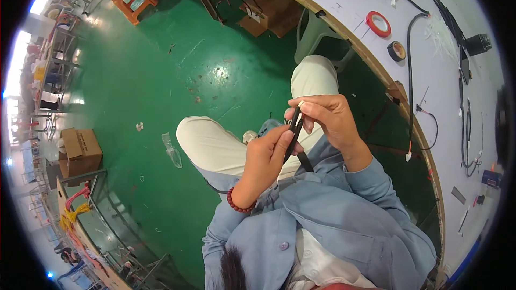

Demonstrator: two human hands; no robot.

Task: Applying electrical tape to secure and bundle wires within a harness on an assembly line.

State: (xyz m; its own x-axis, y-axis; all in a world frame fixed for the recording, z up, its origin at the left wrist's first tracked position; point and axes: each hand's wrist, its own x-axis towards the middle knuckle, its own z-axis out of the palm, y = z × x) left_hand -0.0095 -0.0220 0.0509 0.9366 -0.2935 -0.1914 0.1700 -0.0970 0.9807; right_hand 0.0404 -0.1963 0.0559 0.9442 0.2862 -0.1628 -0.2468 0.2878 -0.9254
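Above my lap, my left hand [265,153] is closed round a black cable [291,146], with the thumb lying along it. A red bead bracelet circles that wrist. My right hand [332,121] pinches a small white connector [301,104] between thumb and fingertips, at the cable's upper end. Another stretch of black, strap-like or cable [305,162], shows below the hands against my trousers; whether it belongs to the held cable is hidden.
On the right, a white worktable [371,37] with a wooden edge carries a red tape roll [378,24], a black tape roll [396,51] and several black cables [409,75]. An orange stool [134,3] and a cardboard box [80,152] stand on the green floor.
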